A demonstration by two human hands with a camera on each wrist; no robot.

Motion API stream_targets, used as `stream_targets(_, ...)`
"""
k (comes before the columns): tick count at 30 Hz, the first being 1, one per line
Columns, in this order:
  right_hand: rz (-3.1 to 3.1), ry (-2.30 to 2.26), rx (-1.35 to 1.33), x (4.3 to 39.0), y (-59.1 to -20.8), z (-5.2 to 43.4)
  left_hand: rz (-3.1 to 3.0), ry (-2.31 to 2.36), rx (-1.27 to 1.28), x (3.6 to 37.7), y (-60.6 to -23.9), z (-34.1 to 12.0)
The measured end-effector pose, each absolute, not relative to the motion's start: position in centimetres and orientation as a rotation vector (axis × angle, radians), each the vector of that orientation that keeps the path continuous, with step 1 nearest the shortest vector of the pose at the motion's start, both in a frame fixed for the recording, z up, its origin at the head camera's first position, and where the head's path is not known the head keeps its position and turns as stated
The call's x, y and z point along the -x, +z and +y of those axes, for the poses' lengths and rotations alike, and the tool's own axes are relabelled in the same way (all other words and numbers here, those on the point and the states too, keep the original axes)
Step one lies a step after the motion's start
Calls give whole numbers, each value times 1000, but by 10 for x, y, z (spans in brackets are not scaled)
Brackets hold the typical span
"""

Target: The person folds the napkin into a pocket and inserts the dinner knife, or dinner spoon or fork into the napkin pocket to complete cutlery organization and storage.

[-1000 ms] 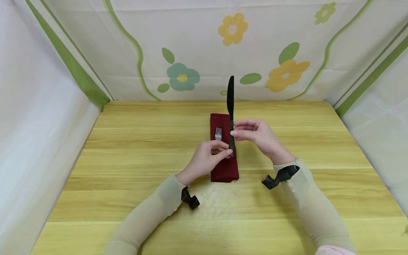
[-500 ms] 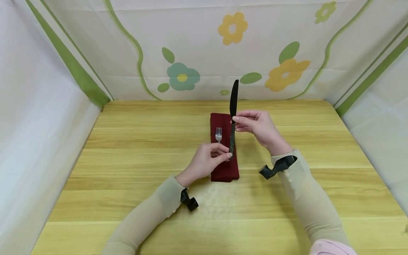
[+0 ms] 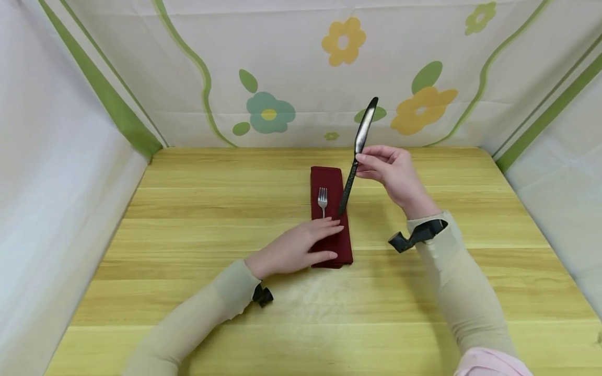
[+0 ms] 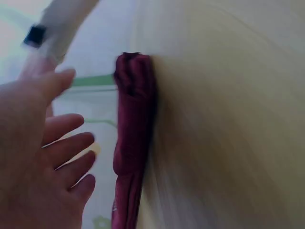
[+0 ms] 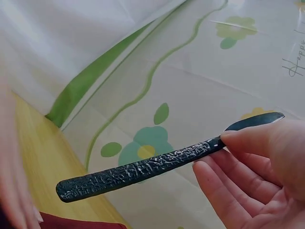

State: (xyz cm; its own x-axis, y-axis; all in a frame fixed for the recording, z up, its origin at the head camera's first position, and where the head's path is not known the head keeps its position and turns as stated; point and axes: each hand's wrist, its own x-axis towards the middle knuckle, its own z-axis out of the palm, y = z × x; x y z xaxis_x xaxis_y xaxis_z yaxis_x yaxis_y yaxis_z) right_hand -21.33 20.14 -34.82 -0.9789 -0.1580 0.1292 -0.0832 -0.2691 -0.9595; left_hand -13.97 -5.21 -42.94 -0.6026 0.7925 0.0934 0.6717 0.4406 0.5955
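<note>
The wooden worktop [image 3: 188, 219] carries a folded red napkin [image 3: 329, 180] near the middle, toward the far edge. The left hand [image 3: 291, 250] lies flat with fingers spread on the napkin's near end. The right hand [image 3: 395, 175] pinches a black knife [image 3: 357, 151] above the napkin, tilted, blade up. A small fork [image 3: 322, 198] rests on the napkin.

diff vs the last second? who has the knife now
The left hand let go of the knife handle and dropped flat onto the near end of the red napkin. The right hand alone now pinches the knife near where handle meets blade; it has carried it up and to the right, blade tip tilted right. The fork and napkin stayed put on the table.
</note>
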Motion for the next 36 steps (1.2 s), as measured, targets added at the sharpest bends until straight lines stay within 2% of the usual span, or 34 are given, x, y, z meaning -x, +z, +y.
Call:
stream_targets(4, 1842, -2467, 273, 218, -345, 202, 2498, 509, -1450, 137, -436, -52)
stream_targets(11, 1820, -2454, 214, 224, -351, 202, 2536, 140, -1433, 130, -441, -49)
stream_targets(27, 1857, -2295, -23, 276, -402, 205, 2548, 39, -1374, 128, -447, -42)
stream_targets(36, 1913, -2148, -45, 288, -423, 204, 2538, 26, -1373, 127, -445, -42)
